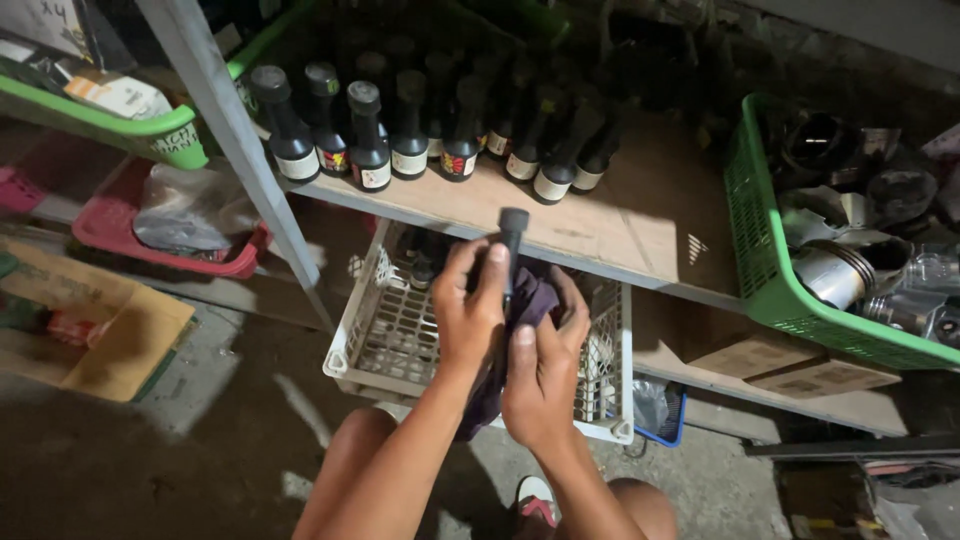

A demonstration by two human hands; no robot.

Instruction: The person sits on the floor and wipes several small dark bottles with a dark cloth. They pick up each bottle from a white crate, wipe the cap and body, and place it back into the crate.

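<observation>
At the centre of the frame the left hand (pixel 470 305) is raised with fingers wrapped round a dark bottle (pixel 512 240), its black cap poking above the fingertips. The right hand (pixel 540 375), just below and right, is closed on a purple cloth (pixel 528 300) pressed against the bottle's body. Both forearms rise from the bottom edge. Behind stands a wooden shelf (pixel 640 235) carrying a row of dark bottles (pixel 420 140) at upper centre, a green basket (pixel 765 270) of metal parts at right, and a white crate (pixel 385 335) beneath. The concrete floor (pixel 150 450) is dim.
</observation>
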